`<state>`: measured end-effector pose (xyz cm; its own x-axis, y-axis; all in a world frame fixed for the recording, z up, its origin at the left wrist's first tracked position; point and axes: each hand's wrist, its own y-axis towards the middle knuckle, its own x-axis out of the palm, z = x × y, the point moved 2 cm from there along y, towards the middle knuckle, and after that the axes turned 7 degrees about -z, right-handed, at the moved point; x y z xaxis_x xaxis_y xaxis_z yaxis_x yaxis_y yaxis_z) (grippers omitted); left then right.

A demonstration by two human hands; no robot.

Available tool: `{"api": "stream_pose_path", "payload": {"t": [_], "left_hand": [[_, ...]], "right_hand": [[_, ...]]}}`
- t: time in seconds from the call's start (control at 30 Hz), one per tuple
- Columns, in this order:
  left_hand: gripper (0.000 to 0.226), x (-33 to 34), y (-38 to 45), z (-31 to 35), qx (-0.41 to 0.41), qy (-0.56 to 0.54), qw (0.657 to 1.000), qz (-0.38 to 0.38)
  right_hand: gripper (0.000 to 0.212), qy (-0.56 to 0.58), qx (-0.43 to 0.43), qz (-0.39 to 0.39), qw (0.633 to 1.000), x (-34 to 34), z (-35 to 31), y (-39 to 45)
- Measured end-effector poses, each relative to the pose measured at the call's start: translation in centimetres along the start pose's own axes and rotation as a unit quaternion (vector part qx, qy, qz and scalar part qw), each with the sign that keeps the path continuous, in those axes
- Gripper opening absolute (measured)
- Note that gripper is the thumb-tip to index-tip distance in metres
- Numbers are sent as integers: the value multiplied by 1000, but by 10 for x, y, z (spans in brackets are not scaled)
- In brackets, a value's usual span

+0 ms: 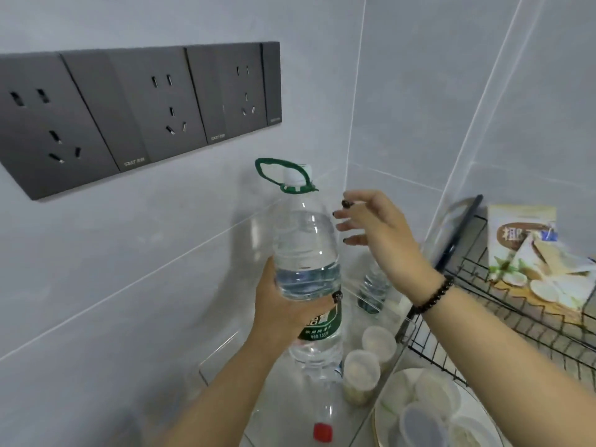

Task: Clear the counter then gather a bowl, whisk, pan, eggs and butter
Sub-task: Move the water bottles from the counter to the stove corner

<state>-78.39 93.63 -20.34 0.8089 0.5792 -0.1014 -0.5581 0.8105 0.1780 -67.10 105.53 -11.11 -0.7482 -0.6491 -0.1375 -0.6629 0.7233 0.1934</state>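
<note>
Left hand (283,304) grips my big water bottle (306,262) around its middle, upright, lifted near the tiled wall under the socket panel (135,111). My right hand (377,230) hovers just beside the bottle's shoulder, fingers spread, holding nothing. Below, two lidded jars (361,372) and a red-capped bottle (322,430) crowd the counter. To the right, a wire rack (516,321) with a snack bag (532,253) hems me in.
</note>
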Motion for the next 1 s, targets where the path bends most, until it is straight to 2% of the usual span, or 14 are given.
{"api": "stream_pose_path", "payload": {"t": [0.13, 0.27, 0.4, 0.53, 0.63, 0.67, 0.77, 0.87, 1.0], "left_hand": [[84, -4, -9, 7, -16, -67, 998, -6], [83, -7, -14, 19, -26, -130, 991, -11], [79, -14, -20, 29, -15, -140, 990, -8], [93, -24, -29, 31, -8, -106, 994, 6], [91, -31, -39, 29, 4, -84, 996, 16], [88, -32, -41, 28, 7, -77, 997, 19], [85, -36, -48, 26, 0, -69, 997, 32], [87, -39, -56, 20, -20, -83, 995, 56], [94, -46, -64, 10, -43, -99, 992, 70]], "right_hand": [[29, 20, 80, -71, 994, 24, 76, -38], [58, 46, 44, -75, 995, 41, 107, -65], [70, 47, 66, -90, 993, 53, 123, -80], [45, -23, 70, -116, 990, 56, 126, -85], [27, -78, 99, -117, 985, 50, 141, -79], [17, -144, 101, -143, 974, 47, 147, -75], [27, -394, 79, -240, 884, 43, 173, -56], [33, -532, 72, -307, 786, 42, 194, -29], [64, -657, 10, -406, 636, 47, 212, 0]]}}
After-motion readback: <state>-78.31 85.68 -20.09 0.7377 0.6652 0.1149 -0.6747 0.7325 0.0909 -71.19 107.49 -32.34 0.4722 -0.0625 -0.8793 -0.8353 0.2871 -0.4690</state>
